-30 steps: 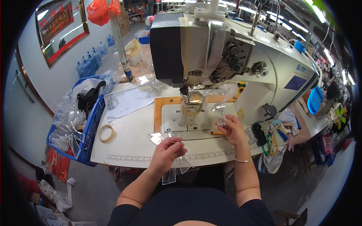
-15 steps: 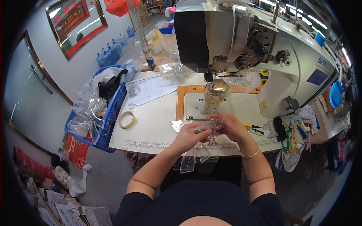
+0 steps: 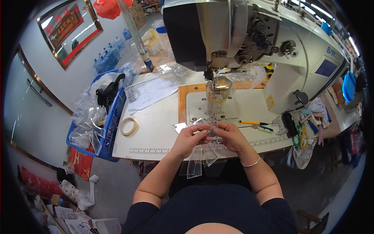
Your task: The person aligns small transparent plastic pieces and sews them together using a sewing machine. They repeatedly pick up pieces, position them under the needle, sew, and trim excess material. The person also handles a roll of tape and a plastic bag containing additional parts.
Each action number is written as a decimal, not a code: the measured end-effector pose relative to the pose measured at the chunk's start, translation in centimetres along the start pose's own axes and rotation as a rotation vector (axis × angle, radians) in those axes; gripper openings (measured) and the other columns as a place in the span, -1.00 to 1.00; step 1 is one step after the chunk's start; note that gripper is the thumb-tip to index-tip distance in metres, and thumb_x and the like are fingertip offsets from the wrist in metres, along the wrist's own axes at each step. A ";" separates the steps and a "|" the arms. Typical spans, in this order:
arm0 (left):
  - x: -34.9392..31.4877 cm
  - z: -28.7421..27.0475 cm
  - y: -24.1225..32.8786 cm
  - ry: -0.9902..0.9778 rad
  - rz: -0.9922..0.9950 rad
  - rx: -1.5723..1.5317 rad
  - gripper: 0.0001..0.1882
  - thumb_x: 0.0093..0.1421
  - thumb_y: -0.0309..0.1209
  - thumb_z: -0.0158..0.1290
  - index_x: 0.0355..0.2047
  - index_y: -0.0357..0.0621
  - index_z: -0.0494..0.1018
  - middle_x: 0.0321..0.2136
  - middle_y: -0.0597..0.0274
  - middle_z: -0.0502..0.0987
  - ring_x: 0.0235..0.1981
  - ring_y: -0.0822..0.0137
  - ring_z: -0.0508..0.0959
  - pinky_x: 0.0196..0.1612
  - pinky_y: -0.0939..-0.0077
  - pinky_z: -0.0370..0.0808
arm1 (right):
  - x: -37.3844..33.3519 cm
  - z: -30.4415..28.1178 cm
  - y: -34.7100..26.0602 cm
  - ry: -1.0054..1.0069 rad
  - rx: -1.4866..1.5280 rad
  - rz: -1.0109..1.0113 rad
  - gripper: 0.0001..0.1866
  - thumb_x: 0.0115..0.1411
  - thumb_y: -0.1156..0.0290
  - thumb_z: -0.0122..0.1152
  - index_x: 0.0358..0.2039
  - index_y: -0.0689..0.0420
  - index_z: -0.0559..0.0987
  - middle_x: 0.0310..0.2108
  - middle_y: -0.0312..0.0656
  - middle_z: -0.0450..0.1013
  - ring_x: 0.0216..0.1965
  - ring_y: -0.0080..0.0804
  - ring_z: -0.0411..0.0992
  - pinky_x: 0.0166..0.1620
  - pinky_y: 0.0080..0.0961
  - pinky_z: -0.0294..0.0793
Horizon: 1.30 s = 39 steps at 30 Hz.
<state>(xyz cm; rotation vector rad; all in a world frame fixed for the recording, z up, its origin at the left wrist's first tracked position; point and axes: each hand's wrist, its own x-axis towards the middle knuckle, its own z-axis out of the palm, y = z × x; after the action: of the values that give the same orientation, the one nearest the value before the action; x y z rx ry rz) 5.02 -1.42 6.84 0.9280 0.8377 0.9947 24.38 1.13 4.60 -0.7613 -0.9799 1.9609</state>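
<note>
Clear plastic pieces [image 3: 198, 156] hang in a loose bunch between my hands and over the table's front edge. My left hand [image 3: 189, 139] is closed, thumb and fingers pinching the clear plastic from the left. From the right, my right hand [image 3: 230, 136] pinches the same plastic, its fingertips almost meeting the left ones. Both hands are just in front of the sewing machine's post [image 3: 215, 102], below the needle area. The exact edges of the plastic are hard to make out. Beside my left hand, a small shiny flat piece [image 3: 179, 128] lies on the white table [image 3: 156, 113].
A tape roll [image 3: 128, 127], paper sheets [image 3: 150, 93] and a blue basket [image 3: 117, 113] of clear plastic are at left. On the right lie a yellow pen [image 3: 251, 123], a green-and-blue cutter [image 3: 265, 129] and scissors [image 3: 303, 136]. The sewing machine [image 3: 288, 50] looms overhead.
My hands have come closer together at the fingertips, the right one moving left and lower. The view has shifted slightly. The plastic strips still hang below my hands.
</note>
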 end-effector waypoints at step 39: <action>-0.3 -3.1 -1.3 0.235 0.177 0.253 -0.72 0.07 -0.57 0.12 -0.20 -0.34 0.36 -0.50 0.24 0.47 -0.52 0.52 0.51 -0.42 0.68 0.52 | 2.9 2.0 4.3 0.114 0.026 -0.130 -0.82 0.11 0.54 0.24 -0.25 0.22 0.52 -0.46 -0.39 0.48 -0.54 -0.81 0.30 -0.52 -0.86 0.20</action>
<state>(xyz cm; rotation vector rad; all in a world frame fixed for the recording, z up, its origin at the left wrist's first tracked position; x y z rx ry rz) 2.58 -1.25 4.60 1.1304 1.1117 1.1850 19.72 1.23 1.56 -0.7663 -0.9110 1.7953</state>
